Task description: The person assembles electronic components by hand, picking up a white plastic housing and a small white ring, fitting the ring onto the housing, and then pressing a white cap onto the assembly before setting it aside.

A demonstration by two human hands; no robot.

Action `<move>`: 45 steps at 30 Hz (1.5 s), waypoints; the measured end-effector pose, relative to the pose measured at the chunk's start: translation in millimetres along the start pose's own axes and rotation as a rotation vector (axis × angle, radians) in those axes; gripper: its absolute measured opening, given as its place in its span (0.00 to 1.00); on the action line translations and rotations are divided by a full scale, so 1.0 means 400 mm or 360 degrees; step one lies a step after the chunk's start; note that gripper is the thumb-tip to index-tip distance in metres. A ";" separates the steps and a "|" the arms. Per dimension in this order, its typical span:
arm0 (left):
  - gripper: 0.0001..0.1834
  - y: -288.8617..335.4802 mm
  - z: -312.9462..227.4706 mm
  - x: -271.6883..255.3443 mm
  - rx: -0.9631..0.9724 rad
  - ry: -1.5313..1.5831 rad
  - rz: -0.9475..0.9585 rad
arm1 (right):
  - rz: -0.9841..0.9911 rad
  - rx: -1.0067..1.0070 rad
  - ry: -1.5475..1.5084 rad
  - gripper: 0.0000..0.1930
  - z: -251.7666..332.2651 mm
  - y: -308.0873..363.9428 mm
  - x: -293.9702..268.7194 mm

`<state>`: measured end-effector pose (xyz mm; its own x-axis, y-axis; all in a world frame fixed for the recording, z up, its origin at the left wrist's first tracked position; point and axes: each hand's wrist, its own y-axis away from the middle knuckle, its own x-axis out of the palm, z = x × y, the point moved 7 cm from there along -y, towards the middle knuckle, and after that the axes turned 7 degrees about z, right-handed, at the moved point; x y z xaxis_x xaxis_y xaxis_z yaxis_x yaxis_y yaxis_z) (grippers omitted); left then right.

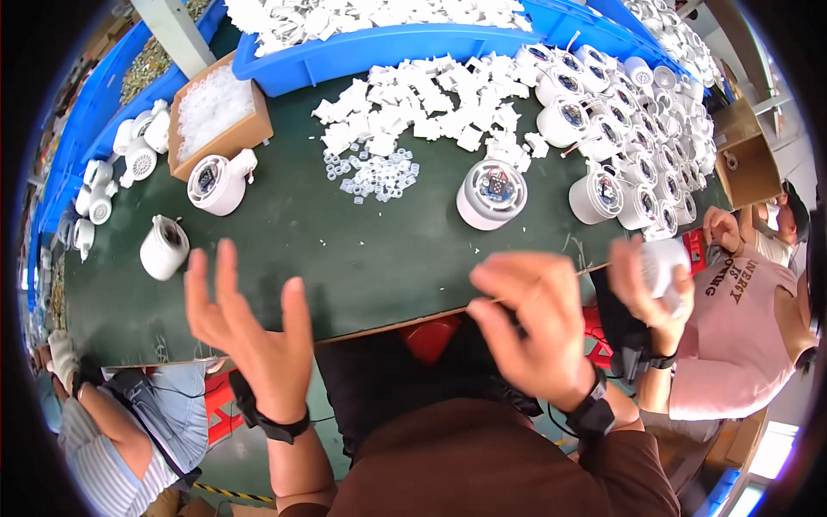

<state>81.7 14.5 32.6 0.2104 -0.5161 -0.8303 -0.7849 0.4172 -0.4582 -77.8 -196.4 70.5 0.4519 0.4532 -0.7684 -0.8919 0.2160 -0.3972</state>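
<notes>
My left hand is raised over the table's near edge, fingers spread, holding nothing. My right hand hovers further right, slightly blurred, with curved fingers apart from the thumb and nothing visible between them. Beyond it a round white housing stands on the green table, a circuit board showing in its open top. A second white housing with a side arm is at the left. Closer to my left fingertips stands another white housing. Neither hand touches any of them.
Small clear plastic pieces lie mid-table, before heaped white plastic parts. A cardboard box, blue bins and massed white housings surround them. At right, a co-worker's hand holds a white part; another person sits left.
</notes>
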 end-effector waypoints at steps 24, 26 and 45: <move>0.30 0.029 -0.159 0.095 0.0148 0.1523 0.0675 | 0.0328 -0.0124 -0.1280 0.34 -0.006 0.019 0.201; 0.29 0.021 -0.160 0.075 0.0246 0.1379 0.0598 | 0.0399 0.0052 -0.1493 0.33 -0.016 0.008 0.190; 0.52 0.046 -0.118 0.027 0.0251 0.0791 0.0180 | 0.0104 0.0686 -0.1598 0.04 -0.039 -0.075 0.259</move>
<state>41.9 -18.8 30.0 -0.2020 -0.7375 -0.6444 -0.6815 0.5784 -0.4483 -3.9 -169.5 -4.8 0.3607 0.9310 0.0554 -0.9322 0.3619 -0.0111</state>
